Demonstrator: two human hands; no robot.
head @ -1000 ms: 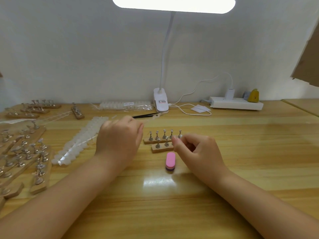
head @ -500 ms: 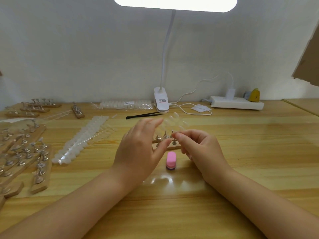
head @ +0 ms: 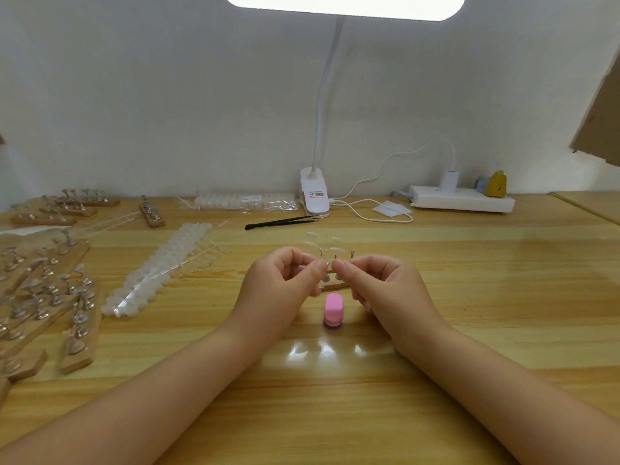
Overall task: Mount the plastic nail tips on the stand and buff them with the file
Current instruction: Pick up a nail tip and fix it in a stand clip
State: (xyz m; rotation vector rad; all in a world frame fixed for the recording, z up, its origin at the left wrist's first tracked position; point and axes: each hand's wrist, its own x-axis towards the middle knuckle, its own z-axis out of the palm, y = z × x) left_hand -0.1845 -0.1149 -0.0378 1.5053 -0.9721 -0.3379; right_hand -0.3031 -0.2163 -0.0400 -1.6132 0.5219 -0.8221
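A clear strip of plastic nail tips is held up over the small wooden stand at the middle of the table. My left hand pinches the strip's lower end between thumb and fingers. My right hand pinches at it from the other side, fingertips nearly meeting the left thumb. The stand's metal pegs poke up behind my fingers; most of the stand is hidden by my hands. A pink buffing file block lies on the table just in front of the stand, between my wrists.
Long strips of white nail tips lie left of my hands. Several more wooden stands crowd the left edge. Black tweezers, a bagged pack of tips, the lamp clamp and a power strip line the back.
My left hand came in from the left carrying the strip of tips and now meets my right hand over the stand. My right hand rose slightly off the stand.
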